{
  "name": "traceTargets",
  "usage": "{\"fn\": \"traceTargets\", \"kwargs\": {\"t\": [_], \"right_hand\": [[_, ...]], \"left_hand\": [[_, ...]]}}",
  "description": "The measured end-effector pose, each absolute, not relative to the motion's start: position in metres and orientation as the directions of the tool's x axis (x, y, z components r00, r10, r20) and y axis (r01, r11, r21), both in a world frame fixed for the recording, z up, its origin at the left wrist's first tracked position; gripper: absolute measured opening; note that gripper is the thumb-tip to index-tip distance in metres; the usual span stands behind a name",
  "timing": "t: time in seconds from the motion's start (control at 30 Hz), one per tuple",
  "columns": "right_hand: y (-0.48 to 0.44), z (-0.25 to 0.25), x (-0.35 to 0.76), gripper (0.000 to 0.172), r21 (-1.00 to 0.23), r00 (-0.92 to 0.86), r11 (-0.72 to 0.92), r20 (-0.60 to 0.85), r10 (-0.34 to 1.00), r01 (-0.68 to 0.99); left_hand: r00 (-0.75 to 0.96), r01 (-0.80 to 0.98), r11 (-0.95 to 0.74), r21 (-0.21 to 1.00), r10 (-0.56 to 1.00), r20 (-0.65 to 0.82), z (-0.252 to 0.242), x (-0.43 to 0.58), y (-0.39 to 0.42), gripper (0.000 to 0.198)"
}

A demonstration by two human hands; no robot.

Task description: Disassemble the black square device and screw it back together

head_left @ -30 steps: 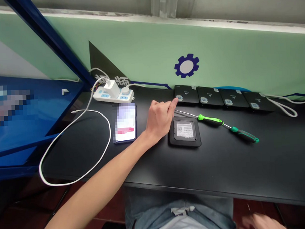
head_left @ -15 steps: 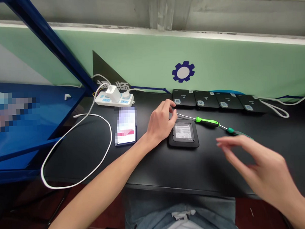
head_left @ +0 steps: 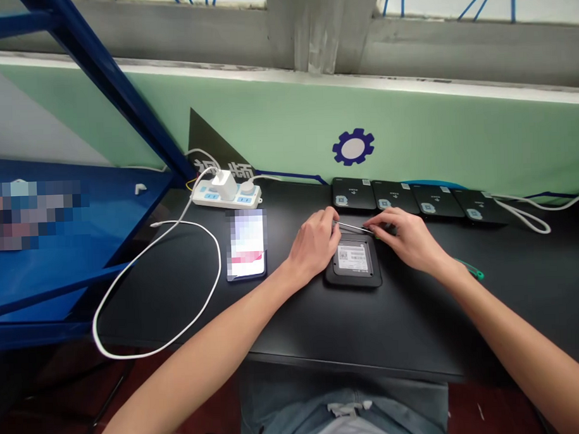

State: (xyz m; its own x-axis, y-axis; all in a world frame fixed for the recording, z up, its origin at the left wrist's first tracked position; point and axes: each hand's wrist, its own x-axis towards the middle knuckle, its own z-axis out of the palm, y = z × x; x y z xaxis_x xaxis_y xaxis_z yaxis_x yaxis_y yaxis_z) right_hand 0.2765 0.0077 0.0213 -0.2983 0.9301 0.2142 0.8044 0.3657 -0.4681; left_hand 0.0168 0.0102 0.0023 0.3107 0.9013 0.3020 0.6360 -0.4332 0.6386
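A black square device (head_left: 353,279) with a white printed label lies on the black table, label side up. My left hand (head_left: 314,243) rests at its upper left corner, thumb and fingers closed at the tip end of a screwdriver (head_left: 350,227). Whatever is between those left fingertips is too small or hidden to name. My right hand (head_left: 407,239) pinches the screwdriver near where the metal shaft meets the green handle, mostly covering the handle. The shaft spans the gap between both hands, just beyond the device's far edge.
Several similar black devices (head_left: 398,197) line the wall. A green-ended tool (head_left: 476,272) lies partly behind my right forearm. At left are a phone (head_left: 247,247), a white power strip (head_left: 226,194) and a looped white cable (head_left: 98,337). A blue frame post (head_left: 118,90) slants nearby.
My right hand has moved left and away from me, from above the table's right side onto the screwdriver. My left hand stays by the device, and the camera view has shifted slightly.
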Motion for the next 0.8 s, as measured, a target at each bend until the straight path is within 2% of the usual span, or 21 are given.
{"fn": "traceTargets", "kwargs": {"t": [0.2,0.53,0.7,0.8], "right_hand": [[0.004,0.021,0.277,0.037,-0.458,-0.313,0.357,0.171,0.934,0.815],[-0.001,0.023,0.274,0.047,-0.321,-0.401,0.432,0.163,0.902,0.843],[0.000,0.029,0.272,0.046,-0.259,-0.446,0.491,0.212,0.869,0.832],[0.000,0.031,0.272,0.037,-0.250,-0.409,0.486,0.302,0.861,0.837]], "left_hand": [[0.322,0.626,-0.456,0.632,0.890,0.323,0.002,0.017,0.008,0.011],[0.329,0.618,-0.468,0.632,0.884,0.333,0.001,0.017,0.009,0.011],[0.335,0.611,-0.473,0.635,0.881,0.333,0.001,0.016,0.009,0.012],[0.333,0.614,-0.471,0.633,0.882,0.334,0.003,0.016,0.009,0.012]]}}
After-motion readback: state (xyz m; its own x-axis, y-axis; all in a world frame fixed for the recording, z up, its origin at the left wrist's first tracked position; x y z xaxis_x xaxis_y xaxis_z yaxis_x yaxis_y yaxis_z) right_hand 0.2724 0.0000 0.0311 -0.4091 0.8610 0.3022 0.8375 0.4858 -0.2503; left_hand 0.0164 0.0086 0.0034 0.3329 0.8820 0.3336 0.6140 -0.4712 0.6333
